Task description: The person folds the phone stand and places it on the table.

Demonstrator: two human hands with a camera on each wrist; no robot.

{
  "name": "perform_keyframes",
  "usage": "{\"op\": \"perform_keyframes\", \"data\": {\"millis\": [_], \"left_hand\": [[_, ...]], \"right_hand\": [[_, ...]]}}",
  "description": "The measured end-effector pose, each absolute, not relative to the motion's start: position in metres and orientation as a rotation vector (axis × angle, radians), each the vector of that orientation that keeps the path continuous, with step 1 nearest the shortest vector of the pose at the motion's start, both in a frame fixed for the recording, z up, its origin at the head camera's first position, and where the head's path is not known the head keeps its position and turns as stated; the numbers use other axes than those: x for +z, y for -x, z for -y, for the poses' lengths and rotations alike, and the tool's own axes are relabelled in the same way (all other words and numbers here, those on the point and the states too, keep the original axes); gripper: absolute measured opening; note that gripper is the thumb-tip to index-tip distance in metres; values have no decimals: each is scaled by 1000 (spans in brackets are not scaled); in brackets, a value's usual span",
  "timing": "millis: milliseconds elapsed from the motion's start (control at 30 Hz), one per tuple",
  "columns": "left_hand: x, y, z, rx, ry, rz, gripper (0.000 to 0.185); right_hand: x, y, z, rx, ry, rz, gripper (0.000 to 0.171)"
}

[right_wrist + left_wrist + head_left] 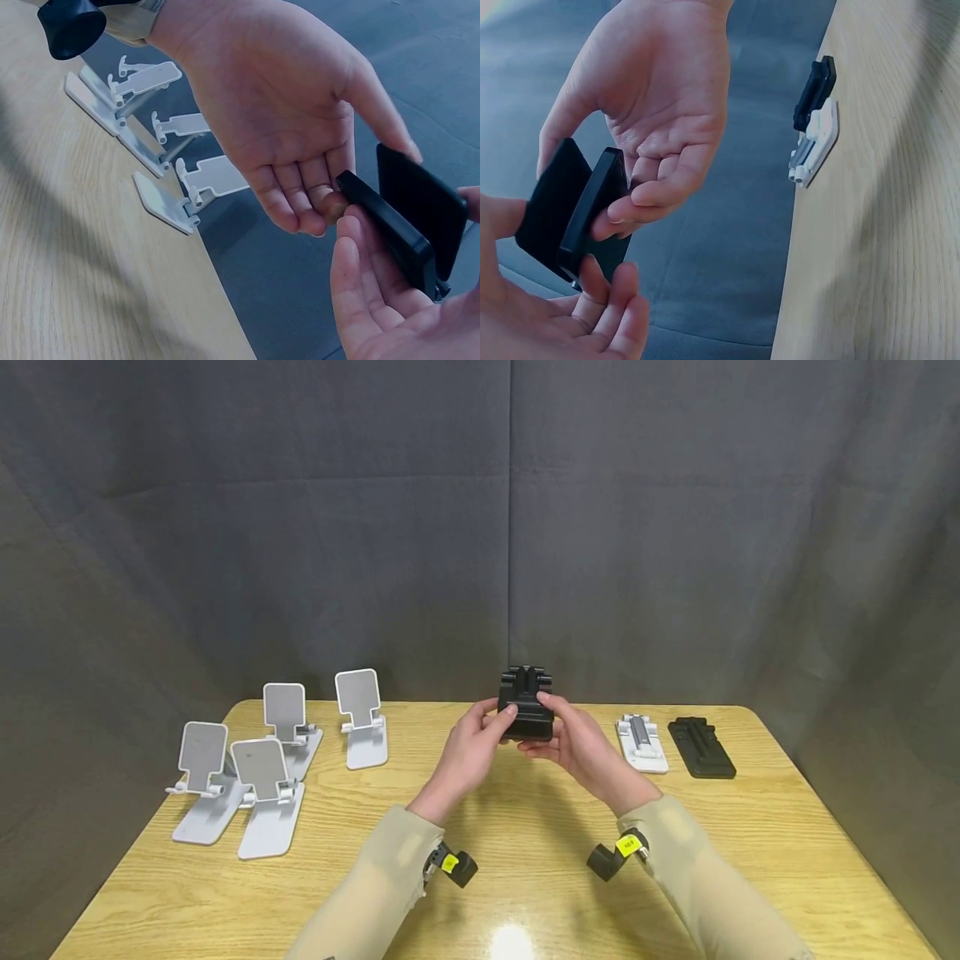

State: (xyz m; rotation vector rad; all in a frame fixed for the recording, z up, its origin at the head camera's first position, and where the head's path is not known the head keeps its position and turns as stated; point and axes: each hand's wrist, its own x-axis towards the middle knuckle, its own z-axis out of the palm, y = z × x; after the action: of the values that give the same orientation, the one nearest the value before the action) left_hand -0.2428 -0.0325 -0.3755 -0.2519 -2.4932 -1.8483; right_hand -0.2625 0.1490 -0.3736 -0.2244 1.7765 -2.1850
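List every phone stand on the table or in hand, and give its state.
Black phone stand: partly opened, held above the table by left hand and right hand.
Four white stands: unfolded, upright, at left.
White stand: folded flat.
Second black stand: folded flat, far right.

Even overhead light, glare spot on the table (512,939); wrist views bluish, soft.

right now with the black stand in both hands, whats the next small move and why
Probably swing the back plate further open. The black stand is held by the left hand and right hand with its two plates only partly apart, while four white stands sit fully unfolded on the table.
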Motion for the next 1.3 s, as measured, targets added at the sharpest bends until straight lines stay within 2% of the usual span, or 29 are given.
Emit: {"op": "perform_keyframes", "data": {"millis": [300,1300], "left_hand": [[-382,245,34,-1794,338,2461,56],[-395,245,35,-1697,419,2514,59]], "right_hand": [[-376,264,-149,-2166,191,-1859,53],[-389,267,-150,-2074,164,-1954,54]]}}
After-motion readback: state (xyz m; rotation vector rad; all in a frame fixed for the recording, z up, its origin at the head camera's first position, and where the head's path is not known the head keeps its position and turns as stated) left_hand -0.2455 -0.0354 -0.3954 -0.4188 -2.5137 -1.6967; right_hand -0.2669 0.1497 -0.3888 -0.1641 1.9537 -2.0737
